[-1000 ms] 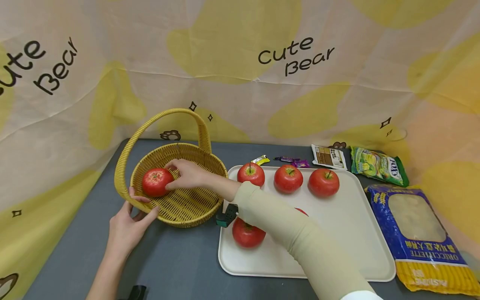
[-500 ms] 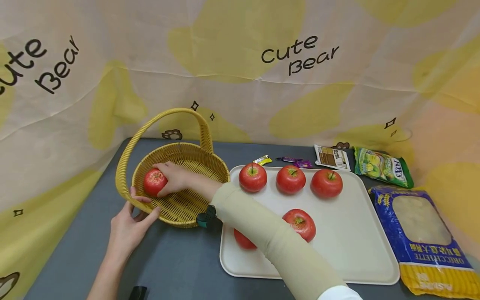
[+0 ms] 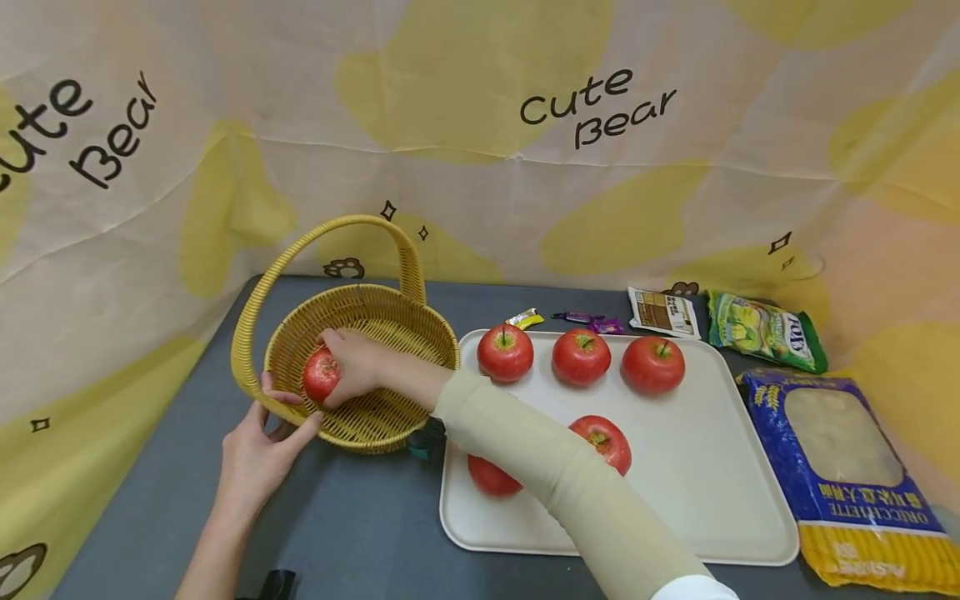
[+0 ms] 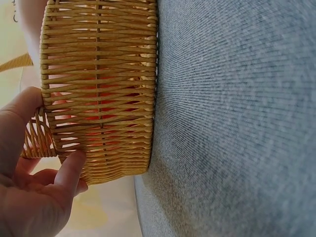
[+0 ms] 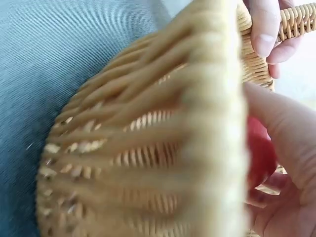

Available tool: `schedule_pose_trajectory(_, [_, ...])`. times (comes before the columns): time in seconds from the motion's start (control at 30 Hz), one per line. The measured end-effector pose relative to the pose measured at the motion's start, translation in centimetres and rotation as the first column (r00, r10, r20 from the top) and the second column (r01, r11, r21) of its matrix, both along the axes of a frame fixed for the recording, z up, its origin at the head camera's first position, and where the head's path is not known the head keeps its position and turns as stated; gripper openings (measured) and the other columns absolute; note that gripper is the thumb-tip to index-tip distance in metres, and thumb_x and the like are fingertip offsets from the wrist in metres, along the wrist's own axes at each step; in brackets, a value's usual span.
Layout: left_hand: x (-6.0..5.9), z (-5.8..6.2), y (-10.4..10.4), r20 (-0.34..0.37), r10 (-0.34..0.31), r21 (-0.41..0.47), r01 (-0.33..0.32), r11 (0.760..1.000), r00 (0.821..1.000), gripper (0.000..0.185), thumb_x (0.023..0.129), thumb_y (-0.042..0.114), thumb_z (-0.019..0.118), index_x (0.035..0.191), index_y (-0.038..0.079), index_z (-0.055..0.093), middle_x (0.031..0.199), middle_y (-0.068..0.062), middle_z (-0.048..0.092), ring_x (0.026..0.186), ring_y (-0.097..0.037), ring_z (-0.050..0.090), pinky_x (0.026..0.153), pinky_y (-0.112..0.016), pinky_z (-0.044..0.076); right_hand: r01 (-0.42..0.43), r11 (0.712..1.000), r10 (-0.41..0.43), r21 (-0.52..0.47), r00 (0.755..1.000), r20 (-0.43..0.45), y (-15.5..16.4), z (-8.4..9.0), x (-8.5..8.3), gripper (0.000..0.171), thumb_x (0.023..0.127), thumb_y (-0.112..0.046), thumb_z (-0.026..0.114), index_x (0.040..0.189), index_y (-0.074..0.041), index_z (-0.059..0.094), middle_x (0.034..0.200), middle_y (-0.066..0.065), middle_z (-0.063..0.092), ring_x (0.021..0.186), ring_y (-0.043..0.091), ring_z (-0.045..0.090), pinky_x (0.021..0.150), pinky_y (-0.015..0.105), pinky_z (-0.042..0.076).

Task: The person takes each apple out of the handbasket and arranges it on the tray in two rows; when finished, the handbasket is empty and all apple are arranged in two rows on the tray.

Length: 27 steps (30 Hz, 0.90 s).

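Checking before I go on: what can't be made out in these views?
- Front-left apple on the tray, head view: mostly hidden by the right sleeve.
- Right hand grip on the basket apple, right wrist view: blurred basket rim blocks it.
- Small wrappers behind the tray: print too small.

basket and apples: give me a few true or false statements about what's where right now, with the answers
1. The right hand grips a red apple inside the wicker basket. True.
2. The left hand rests flat on the white tray. False: it holds the near rim of the basket, thumb over the edge.
3. Five apples lie on the tray. True: three in the back row and two nearer, one partly hidden by the sleeve.
4. The basket stands on the tray. False: it stands on the grey table, to the left of the tray.
5. The blue and yellow pasta bag lies in the basket. False: it lies right of the tray.
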<state>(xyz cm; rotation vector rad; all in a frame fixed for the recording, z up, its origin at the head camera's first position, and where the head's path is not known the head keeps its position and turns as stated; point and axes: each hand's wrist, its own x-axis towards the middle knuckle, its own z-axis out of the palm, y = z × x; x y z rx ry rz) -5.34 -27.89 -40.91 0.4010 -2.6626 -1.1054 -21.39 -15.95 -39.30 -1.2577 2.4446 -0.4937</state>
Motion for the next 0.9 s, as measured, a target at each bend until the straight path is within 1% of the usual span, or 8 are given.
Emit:
schedule_pose_trajectory(0.13, [0.0, 0.0, 0.0, 0.001, -0.005, -0.007, 0.005, 1.000, 1.000, 0.044, 0.088, 0.037, 0.071, 0.117, 0.008, 0.056, 0.150, -0.021, 0.037, 0.112, -0.035, 0.060, 0.090, -0.052, 0.045, 0.004, 0.999, -0.003, 0.043, 1.000, -0.021, 1.3, 0.0, 0.2, 0.090, 0.073, -0.046, 0.080, 0.146, -0.015, 0.037, 0.133, 0.004, 0.043, 0.115, 0.011, 0.046, 0.091, 0.021, 0.042])
schedule_pose_trajectory(0.3, [0.1, -0.1, 0.0, 0.017, 0.003, 0.014, -0.003, 1.000, 1.000, 0.045, 0.089, 0.040, 0.070, 0.117, 0.008, 0.056, 0.156, -0.019, 0.026, 0.110, -0.035, 0.061, 0.094, -0.056, 0.043, -0.024, 0.999, 0.026, 0.037, 0.999, -0.040, 3.1, 0.2, 0.4, 0.088, 0.072, -0.048, 0.080, 0.144, -0.014, 0.041, 0.130, 0.005, 0.043, 0.110, 0.011, 0.048, 0.087, 0.021, 0.044])
schedule_pose_trajectory(0.4, [0.1, -0.1, 0.1, 0.020, 0.009, 0.020, -0.009, 1.000, 1.000, 0.045, 0.088, 0.040, 0.070, 0.117, 0.008, 0.056, 0.157, -0.017, 0.022, 0.110, -0.035, 0.061, 0.094, -0.059, 0.042, -0.041, 0.999, 0.041, 0.001, 0.998, -0.041, 4.4, 0.5, 0.5, 0.087, 0.072, -0.051, 0.079, 0.141, -0.013, 0.043, 0.129, 0.004, 0.045, 0.108, 0.011, 0.049, 0.086, 0.021, 0.045])
schedule_pose_trajectory(0.6, [0.1, -0.2, 0.1, 0.007, 0.011, 0.012, -0.011, 1.000, 1.000, 0.045, 0.088, 0.039, 0.071, 0.116, 0.007, 0.056, 0.158, -0.016, 0.020, 0.112, -0.036, 0.060, 0.094, -0.058, 0.043, -0.040, 0.988, 0.033, -0.147, 0.998, -0.047, 7.5, 1.2, 0.9, 0.079, 0.072, -0.059, 0.076, 0.130, -0.013, 0.049, 0.115, -0.003, 0.053, 0.102, 0.007, 0.051, 0.082, 0.016, 0.045])
schedule_pose_trajectory(0.7, [0.1, -0.2, 0.2, 0.005, 0.016, 0.012, -0.016, 1.000, 1.000, 0.044, 0.088, 0.039, 0.071, 0.116, 0.007, 0.056, 0.157, -0.015, 0.020, 0.112, -0.035, 0.060, 0.095, -0.057, 0.042, 0.022, 0.974, -0.028, -0.226, 0.999, -0.023, 9.4, 1.6, 1.5, 0.075, 0.071, -0.063, 0.074, 0.125, -0.016, 0.052, 0.109, -0.009, 0.055, 0.097, 0.003, 0.052, 0.079, 0.014, 0.045])
schedule_pose_trajectory(0.77, [0.2, -0.2, 0.2, 0.014, 0.016, 0.023, -0.017, 1.000, 1.000, 0.045, 0.088, 0.039, 0.071, 0.116, 0.008, 0.056, 0.158, -0.014, 0.019, 0.111, -0.036, 0.060, 0.095, -0.059, 0.041, 0.082, 0.961, -0.080, -0.266, 0.997, 0.019, 10.7, 1.8, 1.9, 0.073, 0.071, -0.065, 0.073, 0.124, -0.019, 0.052, 0.108, -0.011, 0.056, 0.095, 0.001, 0.053, 0.076, 0.015, 0.047])
schedule_pose_trajectory(0.83, [0.2, -0.1, 0.2, 0.028, 0.015, 0.035, -0.016, 0.999, 1.000, 0.046, 0.088, 0.040, 0.070, 0.118, 0.008, 0.056, 0.158, -0.012, 0.017, 0.110, -0.037, 0.060, 0.095, -0.060, 0.040, 0.160, 0.945, -0.147, -0.284, 0.987, 0.068, 12.2, 2.2, 2.4, 0.072, 0.072, -0.066, 0.072, 0.124, -0.021, 0.052, 0.108, -0.011, 0.058, 0.095, 0.003, 0.054, 0.076, 0.019, 0.049])
schedule_pose_trajectory(0.9, [0.3, -0.1, 0.2, 0.041, 0.009, 0.047, -0.011, 0.999, 0.999, 0.046, 0.089, 0.040, 0.069, 0.119, 0.008, 0.055, 0.159, -0.010, 0.014, 0.110, -0.037, 0.060, 0.095, -0.061, 0.040, 0.239, 0.928, -0.211, -0.285, 0.969, 0.127, 13.8, 2.6, 2.7, 0.070, 0.073, -0.064, 0.071, 0.126, -0.022, 0.052, 0.111, -0.009, 0.059, 0.098, 0.006, 0.055, 0.077, 0.023, 0.050])
